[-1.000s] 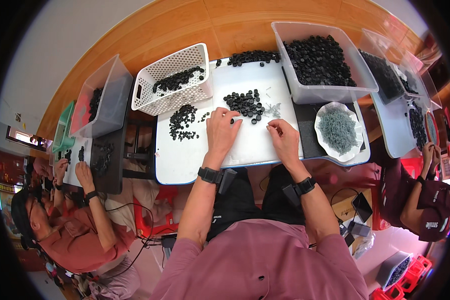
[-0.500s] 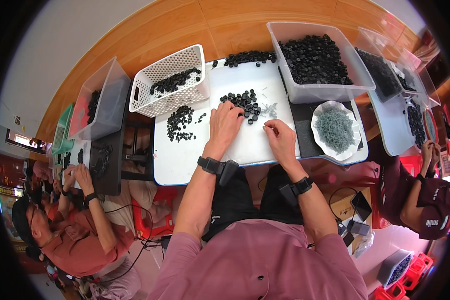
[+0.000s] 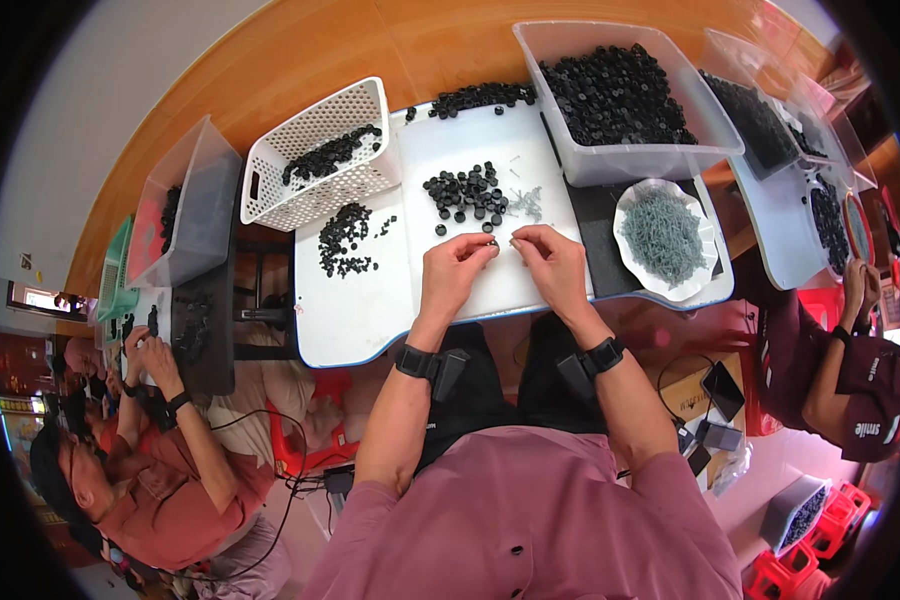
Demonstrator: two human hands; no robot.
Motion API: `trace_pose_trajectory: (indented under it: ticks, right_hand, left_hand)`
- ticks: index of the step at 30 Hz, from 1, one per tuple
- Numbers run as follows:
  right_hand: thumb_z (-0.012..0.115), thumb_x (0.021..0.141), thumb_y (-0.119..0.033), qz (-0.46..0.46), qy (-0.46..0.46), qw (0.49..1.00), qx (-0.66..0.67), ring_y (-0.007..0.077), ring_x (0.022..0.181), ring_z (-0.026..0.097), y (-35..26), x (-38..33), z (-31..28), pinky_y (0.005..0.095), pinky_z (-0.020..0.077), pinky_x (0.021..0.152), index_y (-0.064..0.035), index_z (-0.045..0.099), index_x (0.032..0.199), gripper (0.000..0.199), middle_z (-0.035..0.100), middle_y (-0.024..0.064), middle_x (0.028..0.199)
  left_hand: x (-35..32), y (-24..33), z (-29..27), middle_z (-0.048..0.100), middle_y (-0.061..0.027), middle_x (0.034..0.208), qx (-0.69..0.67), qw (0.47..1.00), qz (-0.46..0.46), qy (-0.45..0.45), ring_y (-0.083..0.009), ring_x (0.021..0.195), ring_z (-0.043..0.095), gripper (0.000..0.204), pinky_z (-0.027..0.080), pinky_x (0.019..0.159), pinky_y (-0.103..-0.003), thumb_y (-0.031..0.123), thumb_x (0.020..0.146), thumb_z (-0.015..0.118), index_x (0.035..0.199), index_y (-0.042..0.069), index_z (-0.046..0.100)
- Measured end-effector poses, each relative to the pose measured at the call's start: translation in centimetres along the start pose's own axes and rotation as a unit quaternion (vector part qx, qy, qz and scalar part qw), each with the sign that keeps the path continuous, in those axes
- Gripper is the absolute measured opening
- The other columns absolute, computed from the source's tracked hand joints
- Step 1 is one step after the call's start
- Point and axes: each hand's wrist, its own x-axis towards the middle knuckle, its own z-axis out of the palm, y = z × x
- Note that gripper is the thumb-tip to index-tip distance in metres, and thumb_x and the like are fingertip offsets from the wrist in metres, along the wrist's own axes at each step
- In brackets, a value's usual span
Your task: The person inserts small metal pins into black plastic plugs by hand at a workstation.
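"Grasping what with the left hand?"

"Pinching a small dark piece at the fingertips, over the near part of the table."

"And doing what with the right hand?"

"Bending thumb and forefinger close together, just right of the piece; being unable to tell whether gripping anything."

"Finding caps where?"

"Seeing them just beyond the left hand, with pins beside them and a bowl farther right."

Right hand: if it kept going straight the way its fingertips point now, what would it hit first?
Most likely the left hand, which faces the right hand across a narrow gap; depth is unclear, so it might pass over it toward the black caps.
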Motion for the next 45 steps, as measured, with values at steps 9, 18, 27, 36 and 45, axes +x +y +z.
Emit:
trace_pose_trajectory:
  ticks: [9, 18, 27, 36, 45]
  right_hand:
    - [0.076, 0.091, -0.009, 0.019, -0.038, 0.998, 0.042, 0.0117, 0.07, 0.068, 0.5, 0.2, 0.2, 0.0268, 0.0516, 0.063, -0.0013, 0.077, 0.101, 0.013, 0.077, 0.0086, 0.083]
    - [0.077, 0.089, -0.009, -0.013, -0.025, 1.0, -0.011, 0.0173, 0.069, 0.068, 0.3, 0.3, -0.1, 0.0304, 0.0512, 0.062, -0.003, 0.076, 0.099, 0.011, 0.075, 0.0096, 0.084]
    - [0.079, 0.084, -0.008, -0.05, -0.06, 0.996, -0.045, 0.0222, 0.071, 0.067, 0.0, 0.4, -0.1, 0.0326, 0.0521, 0.063, -0.0033, 0.076, 0.095, 0.012, 0.073, 0.0089, 0.088]
    - [0.077, 0.086, -0.006, -0.039, -0.071, 0.997, -0.014, 0.0172, 0.071, 0.066, -0.4, 0.2, -0.1, 0.0295, 0.0499, 0.062, -0.0034, 0.077, 0.096, 0.01, 0.075, 0.0069, 0.093]
    - [0.073, 0.091, -0.005, 0.021, -0.109, 0.991, 0.069, 0.0108, 0.076, 0.067, 1.6, 0.7, -0.3, 0.0249, 0.0506, 0.065, -0.0019, 0.076, 0.11, 0.019, 0.077, 0.0065, 0.093]
  left_hand:
    - [-0.2, -1.9, 0.6, 0.079, -0.0084, 0.096, -0.029, 0.999, 0.026, -0.033, -0.0108, 0.088, 0.072, 0.023, 0.056, 0.079, -0.025, 0.006, 0.094, 0.074, 0.115, -0.002, 0.075]
    - [-0.3, -1.2, 0.9, 0.079, -0.0073, 0.091, -0.002, 0.999, 0.04, -0.02, -0.01, 0.083, 0.072, 0.022, 0.055, 0.075, -0.025, 0.01, 0.091, 0.077, 0.112, 0.001, 0.077]
    - [-0.4, -1.1, 1.2, 0.077, -0.0051, 0.096, 0.013, 0.999, 0.034, -0.004, -0.0092, 0.087, 0.07, 0.021, 0.056, 0.078, -0.024, 0.005, 0.092, 0.077, 0.112, -0.002, 0.075]
    - [-0.3, -1.1, 1.5, 0.076, -0.006, 0.096, 0.027, 0.998, 0.057, 0.01, -0.0096, 0.087, 0.07, 0.024, 0.054, 0.076, -0.024, 0.009, 0.092, 0.079, 0.112, 0.0, 0.071]
    - [-0.4, -1.0, 1.3, 0.071, 0.0003, 0.089, -0.028, 0.997, 0.065, 0.021, -0.0055, 0.078, 0.061, 0.021, 0.05, 0.067, -0.022, 0.006, 0.091, 0.078, 0.111, 0.002, 0.072]
